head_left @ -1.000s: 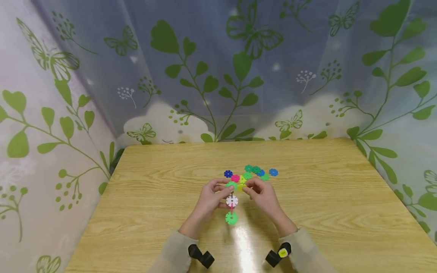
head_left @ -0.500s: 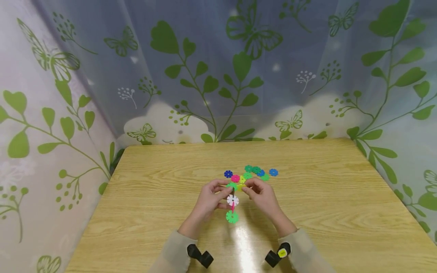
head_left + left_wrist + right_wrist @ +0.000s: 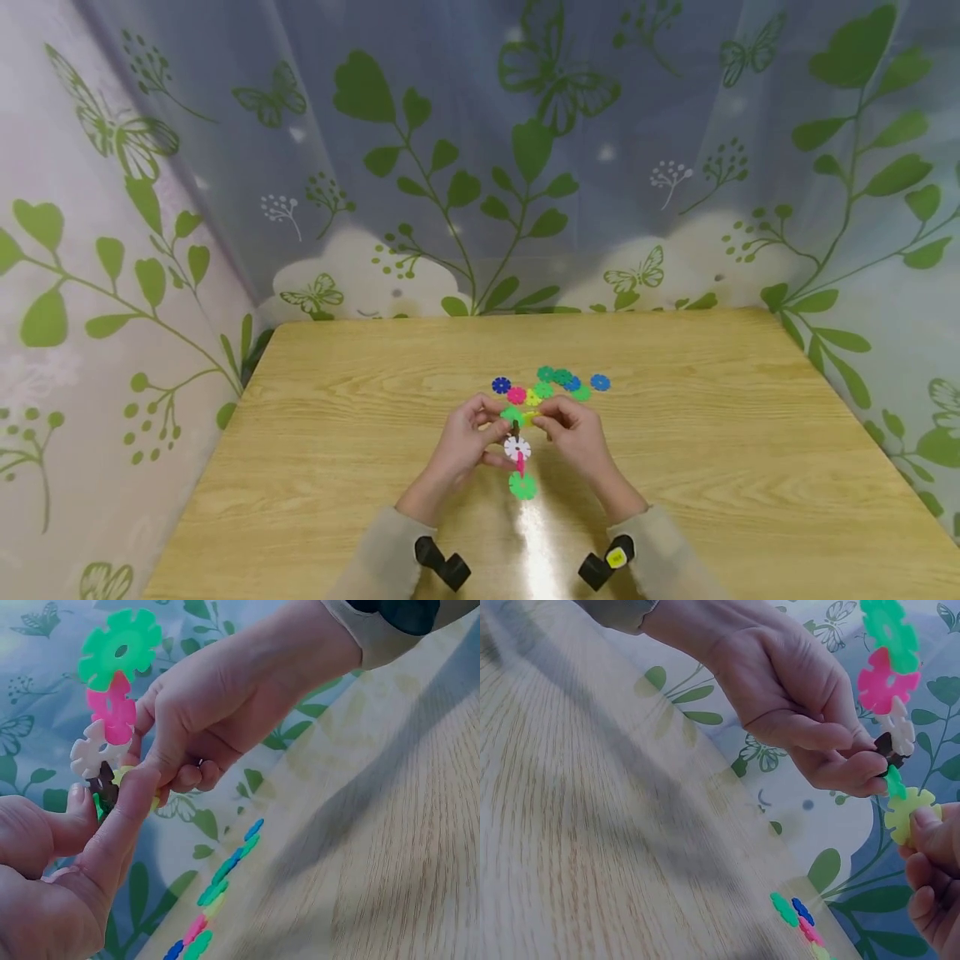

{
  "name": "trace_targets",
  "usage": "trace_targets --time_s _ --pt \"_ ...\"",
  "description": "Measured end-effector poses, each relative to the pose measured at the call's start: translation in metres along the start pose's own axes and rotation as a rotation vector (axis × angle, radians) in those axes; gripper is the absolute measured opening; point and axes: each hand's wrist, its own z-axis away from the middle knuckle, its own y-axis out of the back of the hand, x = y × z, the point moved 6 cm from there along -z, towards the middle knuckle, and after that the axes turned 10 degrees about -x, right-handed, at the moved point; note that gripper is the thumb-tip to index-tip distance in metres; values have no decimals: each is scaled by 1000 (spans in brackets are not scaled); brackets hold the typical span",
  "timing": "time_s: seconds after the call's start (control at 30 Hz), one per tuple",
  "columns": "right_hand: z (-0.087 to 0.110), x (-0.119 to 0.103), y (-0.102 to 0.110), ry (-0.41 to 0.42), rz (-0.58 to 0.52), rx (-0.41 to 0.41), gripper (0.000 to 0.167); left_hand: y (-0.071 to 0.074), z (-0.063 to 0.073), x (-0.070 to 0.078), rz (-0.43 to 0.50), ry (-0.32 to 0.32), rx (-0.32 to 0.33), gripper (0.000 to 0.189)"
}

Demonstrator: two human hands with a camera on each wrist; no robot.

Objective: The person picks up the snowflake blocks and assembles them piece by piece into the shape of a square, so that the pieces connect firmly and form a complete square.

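My left hand (image 3: 467, 439) pinches one end of a chain of slotted plastic snowflake discs. From that end come a green disc (image 3: 513, 415), a dark disc (image 3: 105, 784), a white disc (image 3: 517, 448), a pink disc (image 3: 112, 709) and another green disc (image 3: 522, 486) at the free end. Between thumb and finger my right hand (image 3: 576, 431) holds a yellow disc (image 3: 906, 815). Its edge meets the held green disc in the right wrist view; how deep the slots sit I cannot tell.
On the wooden table (image 3: 360, 367) beyond my hands lie several loose discs, among them a dark blue disc (image 3: 501, 385), a pink loose disc (image 3: 517, 395) and a blue disc at the right (image 3: 600, 382). A patterned curtain (image 3: 450, 167) hangs behind the table.
The free end of the chain has swung a little right and down in the head view. The yellow disc has turned more edge-on. Both hands keep their hold.
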Motion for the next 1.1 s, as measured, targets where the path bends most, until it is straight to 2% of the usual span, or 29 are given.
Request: trace_targets --time_s 0.2,0.33,0.47,0.57,0.67,0.93,1.0,1.1 --pt "0 -5 -1 62 47 -1 7 1 0 -2 -13 -3 10 15" --pt "1 -12 -9 191 165 -22 13 0 -1 1 -58 -24 14 12" --pt "8 -12 -20 269 204 -38 18 -7 -3 5 -106 -30 -16 16" --pt "13 -9 -22 269 187 -11 19 -8 -2 4 -106 -17 -8 20" --pt "13 -12 -20 300 216 14 17 -5 -1 2 -87 -12 13 21" --pt "11 -23 -17 316 238 6 13 -7 -2 1 85 -41 -25 21" --pt "9 -21 -17 312 226 -1 12 -8 -2 3 84 -46 -29 25" --pt "6 -5 -16 272 196 5 13 -6 -2 3 74 -42 -35 34"
